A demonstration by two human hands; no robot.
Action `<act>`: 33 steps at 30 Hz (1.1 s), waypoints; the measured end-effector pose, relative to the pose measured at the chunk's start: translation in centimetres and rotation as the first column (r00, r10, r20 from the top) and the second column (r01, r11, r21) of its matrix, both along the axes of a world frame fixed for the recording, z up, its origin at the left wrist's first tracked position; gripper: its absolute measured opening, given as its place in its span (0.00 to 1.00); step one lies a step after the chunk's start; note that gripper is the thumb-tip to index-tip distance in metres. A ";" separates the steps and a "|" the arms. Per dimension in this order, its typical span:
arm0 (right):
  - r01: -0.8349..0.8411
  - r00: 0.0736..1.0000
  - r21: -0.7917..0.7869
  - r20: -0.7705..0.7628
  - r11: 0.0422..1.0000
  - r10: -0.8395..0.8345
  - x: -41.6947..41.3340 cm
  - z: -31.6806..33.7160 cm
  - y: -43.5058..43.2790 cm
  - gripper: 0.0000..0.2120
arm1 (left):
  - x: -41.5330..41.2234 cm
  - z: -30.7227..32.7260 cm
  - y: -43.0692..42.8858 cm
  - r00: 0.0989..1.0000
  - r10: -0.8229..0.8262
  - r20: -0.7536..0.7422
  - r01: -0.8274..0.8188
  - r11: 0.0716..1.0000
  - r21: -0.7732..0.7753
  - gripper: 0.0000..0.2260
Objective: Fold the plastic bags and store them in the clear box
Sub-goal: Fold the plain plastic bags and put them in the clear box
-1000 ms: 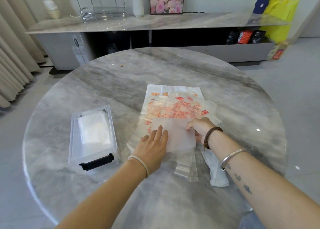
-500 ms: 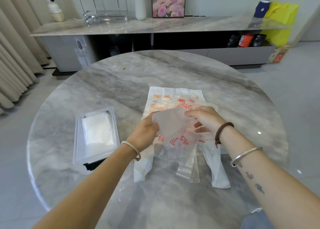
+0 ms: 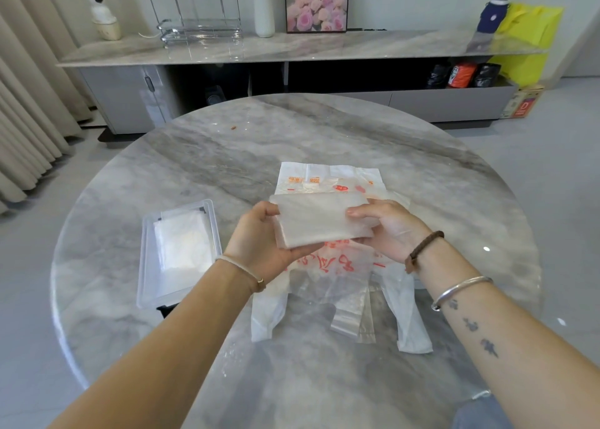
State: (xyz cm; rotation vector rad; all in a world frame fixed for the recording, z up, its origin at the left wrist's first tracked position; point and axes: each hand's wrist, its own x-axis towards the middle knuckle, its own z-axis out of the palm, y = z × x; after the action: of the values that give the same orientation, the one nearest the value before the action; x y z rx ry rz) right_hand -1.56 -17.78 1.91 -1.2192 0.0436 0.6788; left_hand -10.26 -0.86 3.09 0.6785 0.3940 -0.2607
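Round grey marble counter point(image 3: 227, 155) in a living room, seen from head height. Left grip point(image 3: 259, 237) holds the left end of a folded plastic bag point(image 3: 321, 222), fingers curled under it and thumb at the near edge. Right grip point(image 3: 389, 230) pinches the right end, fingertips point(image 3: 355, 211) lying on top. Neither grip is wide open; both close round the same bag. Folded bag is a milky translucent oblong, roughly level, held up off the counter, between the two grips.

Left wrist has a pale band point(image 3: 243, 266). Right wrist has a brown bead bracelet point(image 3: 422, 250) and a silver bangle point(image 3: 461, 289), with small tattoos further up the forearm.

Directly under the held bag a white bag with red print point(image 3: 328, 178) lies flat on the counter, its two handles point(image 3: 269, 311) pointing toward the person. A clear plastic piece point(image 3: 350, 308) lies between the handles, partly under the printed bag.

Clear box point(image 3: 142, 266) sits on the counter to the left of the left grip, apart from the bags, lid off, black latch point(image 3: 165, 310) at the near end. One folded white bag point(image 3: 181, 246) lies inside it.

Behind the counter: long sideboard point(image 3: 259, 50) with a marble top, carrying a small white camera gadget point(image 3: 97, 6), wire rack point(image 3: 201, 29), white vase point(image 3: 263, 6), framed flower picture point(image 3: 316, 3) and blue bottle point(image 3: 493, 9). Yellow bag point(image 3: 529, 38) at far right, curtain point(image 3: 26, 120) at left.
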 end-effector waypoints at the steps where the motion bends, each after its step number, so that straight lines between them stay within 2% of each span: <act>1: 0.031 0.999 -0.032 0.023 0.999 -0.031 0.1 -0.1 0.1 0.25 | 0.0 0.0 0.2 1.000 0.017 -0.007 -0.017 1.000 -0.025 0.20; 2: 0.060 0.997 -0.081 0.056 0.995 -0.055 0.1 -0.1 0.3 0.27 | 0.1 -0.1 0.4 0.999 0.034 -0.022 -0.034 0.999 -0.033 0.22; 4: 0.083 0.990 -0.147 0.125 0.986 -0.064 0.1 -0.3 0.6 0.26 | 0.3 -0.1 0.5 0.998 0.052 -0.047 -0.050 0.997 0.051 0.21; 7: 0.083 0.984 -0.162 0.171 0.983 -0.055 -0.4 -0.2 1.4 0.20 | 0.7 -0.6 0.0 0.993 0.099 -0.070 -0.081 0.970 0.231 0.14; 11: 0.058 0.993 -0.115 0.114 0.992 -0.045 -1.0 0.1 1.9 0.07 | 0.9 -0.9 -0.1 0.978 0.194 -0.081 -0.165 0.947 0.276 0.17; 16: 0.068 0.998 -0.167 0.027 0.984 -0.065 -1.2 0.0 1.7 0.09 | 0.9 -0.9 0.8 0.959 0.278 -0.047 -0.248 0.910 0.332 0.11; 19: 0.177 0.983 -0.144 0.067 0.974 -0.169 -1.2 0.5 2.4 0.10 | 0.4 -0.4 1.2 0.964 0.265 -0.037 -0.210 0.835 0.509 0.09; 21: 0.257 0.966 -0.052 0.044 0.965 -0.255 -1.1 0.9 3.1 0.10 | -0.1 0.1 1.5 0.968 0.252 -0.010 -0.199 0.788 0.582 0.11; 24: 0.233 0.972 0.087 -0.061 0.969 -0.228 -1.5 0.9 4.4 0.06 | -1.0 0.7 1.9 0.960 0.280 0.003 -0.246 0.841 0.482 0.11; 27: 0.116 0.988 0.100 -0.117 0.988 -0.104 -2.9 0.3 6.6 0.04 | -1.8 1.3 2.7 0.944 0.329 0.003 -0.308 0.880 0.360 0.10; 29: 0.139 0.984 0.108 -0.127 0.984 -0.125 -3.5 0.2 8.3 0.06 | -2.3 1.5 3.3 0.946 0.323 0.010 -0.304 0.881 0.363 0.09; 33: 0.217 0.975 0.067 -0.067 0.974 -0.212 -3.8 1.0 11.1 0.11 | -3.0 1.5 4.4 0.950 0.307 0.057 -0.297 0.829 0.474 0.10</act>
State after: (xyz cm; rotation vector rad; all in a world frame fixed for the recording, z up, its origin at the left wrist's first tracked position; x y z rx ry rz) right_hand -5.34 -6.72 2.87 -1.1046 0.1958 0.5225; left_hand -13.21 3.56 4.59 1.0865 0.5894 0.1432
